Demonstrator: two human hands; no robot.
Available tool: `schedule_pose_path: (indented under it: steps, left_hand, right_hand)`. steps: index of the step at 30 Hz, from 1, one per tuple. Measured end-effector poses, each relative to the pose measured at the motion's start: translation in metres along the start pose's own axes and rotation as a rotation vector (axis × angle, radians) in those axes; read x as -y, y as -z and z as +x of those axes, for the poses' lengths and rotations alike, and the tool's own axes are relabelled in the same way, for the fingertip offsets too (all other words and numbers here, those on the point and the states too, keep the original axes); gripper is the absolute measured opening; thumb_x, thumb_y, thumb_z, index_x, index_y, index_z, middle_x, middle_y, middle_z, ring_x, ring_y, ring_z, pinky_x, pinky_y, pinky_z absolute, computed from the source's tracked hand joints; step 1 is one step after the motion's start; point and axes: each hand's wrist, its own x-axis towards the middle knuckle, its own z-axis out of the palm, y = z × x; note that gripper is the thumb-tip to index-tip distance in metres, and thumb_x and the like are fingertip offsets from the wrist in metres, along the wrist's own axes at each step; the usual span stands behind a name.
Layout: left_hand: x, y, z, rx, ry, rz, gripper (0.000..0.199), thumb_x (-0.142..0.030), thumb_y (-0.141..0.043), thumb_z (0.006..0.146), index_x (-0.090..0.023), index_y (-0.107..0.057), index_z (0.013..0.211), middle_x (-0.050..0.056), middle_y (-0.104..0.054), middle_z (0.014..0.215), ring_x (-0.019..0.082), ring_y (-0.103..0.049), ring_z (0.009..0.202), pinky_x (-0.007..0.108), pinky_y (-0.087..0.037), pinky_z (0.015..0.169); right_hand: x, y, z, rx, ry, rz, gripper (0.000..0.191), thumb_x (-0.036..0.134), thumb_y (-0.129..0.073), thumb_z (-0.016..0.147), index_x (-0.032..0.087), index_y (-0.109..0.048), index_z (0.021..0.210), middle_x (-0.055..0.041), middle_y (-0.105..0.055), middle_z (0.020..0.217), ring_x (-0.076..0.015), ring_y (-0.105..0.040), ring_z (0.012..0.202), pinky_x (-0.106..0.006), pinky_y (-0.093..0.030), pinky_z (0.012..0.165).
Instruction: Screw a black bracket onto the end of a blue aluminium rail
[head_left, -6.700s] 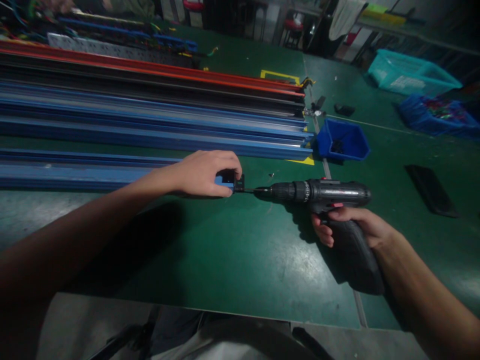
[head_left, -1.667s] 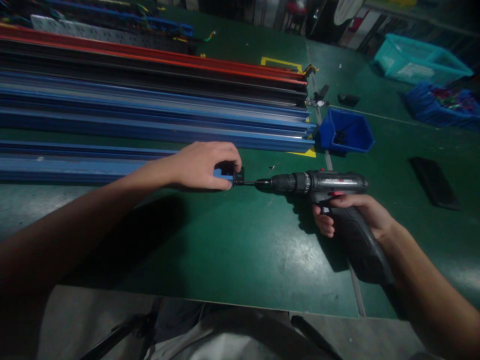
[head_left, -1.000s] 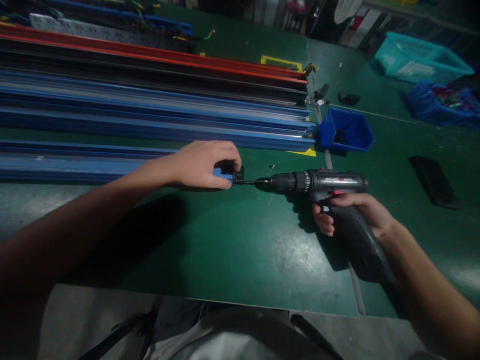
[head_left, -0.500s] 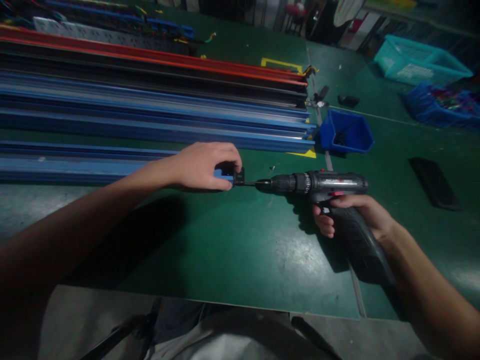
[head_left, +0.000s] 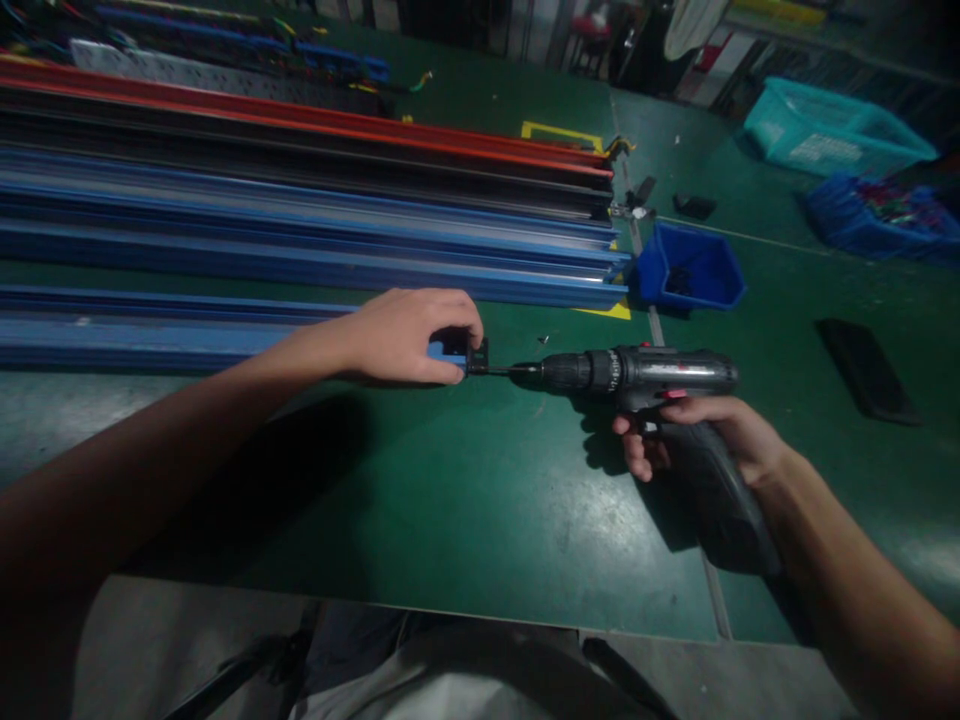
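My left hand (head_left: 412, 335) grips the right end of a long blue metal profile (head_left: 150, 335) lying on the green table, fingers and thumb bent around it. At that end sits a small black end bracket (head_left: 478, 355), partly covered by my fingers. In my right hand (head_left: 731, 425) is a black cordless drill (head_left: 637, 370), held by its handle and pointing left. Its long thin bit reaches the black bracket; the exact contact point is too small to make out. A small screw (head_left: 543, 340) lies on the table just above the chuck.
Beyond my left hand lie several more blue profiles (head_left: 315, 240), black ones and a red one (head_left: 300, 105). A blue bin (head_left: 697, 265) with small dark parts stands to the right. Farther off are a teal crate (head_left: 832, 130), a blue basket (head_left: 877, 220) and a dark flat object (head_left: 866, 370).
The fingers of my right hand have shifted slightly on the drill's handle, loosening near the trigger. The drill and my left hand stay nearly in place.
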Motion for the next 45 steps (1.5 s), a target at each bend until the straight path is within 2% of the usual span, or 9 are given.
schedule_pose_path:
  steps: [10,14,20,25,31,33,40,45]
  left_hand:
    - [-0.0006,0.0004,-0.0012,0.001,0.007,-0.002,0.031,-0.044,-0.073,0.09,-0.027,-0.074,0.115,0.003,-0.071,0.131,0.022,-0.069,0.114,0.033,-0.048,0.095]
    - [-0.0009,0.0009,-0.001,0.004,0.005,0.002,0.03,-0.044,-0.072,0.091,-0.027,-0.074,0.115,0.002,-0.071,0.132,0.022,-0.069,0.114,0.033,-0.048,0.094]
    - [0.0006,0.0002,-0.0007,0.002,0.001,0.004,0.03,-0.044,-0.072,0.09,-0.027,-0.074,0.115,0.002,-0.072,0.131,0.022,-0.069,0.114,0.033,-0.048,0.093]
    - [0.0016,-0.0004,-0.0006,-0.001,-0.004,-0.002,0.03,-0.043,-0.073,0.09,-0.027,-0.073,0.115,0.002,-0.072,0.13,0.023,-0.07,0.114,0.033,-0.049,0.096]
    - [-0.0014,0.0008,0.0002,0.004,0.013,-0.007,0.029,-0.043,-0.071,0.089,-0.027,-0.074,0.113,0.002,-0.072,0.129,0.022,-0.07,0.113,0.033,-0.049,0.095]
    - [-0.0021,0.0011,0.0004,0.003,0.014,-0.003,0.03,-0.044,-0.071,0.089,-0.027,-0.074,0.113,0.002,-0.072,0.129,0.022,-0.07,0.114,0.033,-0.049,0.095]
    - [-0.003,0.0016,0.0006,0.009,0.021,0.002,0.031,-0.044,-0.07,0.089,-0.027,-0.075,0.114,0.003,-0.072,0.129,0.023,-0.07,0.114,0.033,-0.049,0.095]
    - [-0.0028,0.002,0.0005,0.011,0.017,-0.005,0.031,-0.045,-0.071,0.089,-0.027,-0.074,0.114,0.003,-0.072,0.13,0.023,-0.07,0.115,0.034,-0.049,0.095]
  right_hand:
    - [0.0006,-0.0014,0.0011,-0.031,0.025,-0.005,0.029,0.026,-0.077,0.095,0.004,-0.086,0.112,-0.0151,-0.084,0.094,-0.0253,-0.084,0.089,-0.033,-0.069,0.086]
    - [-0.0003,-0.0028,-0.0006,-0.068,0.031,-0.018,0.028,0.025,-0.078,0.094,0.005,-0.086,0.111,-0.0145,-0.084,0.094,-0.025,-0.083,0.089,-0.033,-0.068,0.085]
    - [-0.0001,-0.0034,-0.0003,-0.049,0.035,-0.032,0.029,0.026,-0.076,0.095,0.004,-0.085,0.11,-0.0144,-0.083,0.093,-0.0255,-0.084,0.089,-0.033,-0.068,0.085]
    - [-0.0001,-0.0016,0.0012,-0.038,0.03,-0.041,0.031,0.027,-0.075,0.096,0.004,-0.085,0.113,-0.0163,-0.085,0.1,-0.0275,-0.085,0.095,-0.033,-0.069,0.089]
    - [-0.0006,0.0014,0.0014,0.034,0.0,-0.023,0.042,0.03,-0.073,0.098,0.004,-0.082,0.13,-0.0182,-0.086,0.114,-0.0287,-0.085,0.11,-0.034,-0.068,0.097]
    - [-0.0005,0.0021,0.0017,0.039,-0.006,-0.034,0.041,0.03,-0.073,0.098,0.004,-0.083,0.128,-0.0185,-0.086,0.115,-0.0297,-0.085,0.111,-0.035,-0.068,0.097]
    - [-0.0015,0.0024,-0.0007,-0.038,0.02,-0.064,0.032,0.03,-0.077,0.094,0.005,-0.084,0.113,-0.0171,-0.085,0.101,-0.0282,-0.085,0.096,-0.037,-0.068,0.091]
    - [-0.0014,-0.0006,-0.0007,-0.038,0.032,-0.074,0.029,0.029,-0.075,0.095,0.005,-0.084,0.108,-0.0151,-0.082,0.092,-0.0263,-0.083,0.088,-0.035,-0.066,0.085]
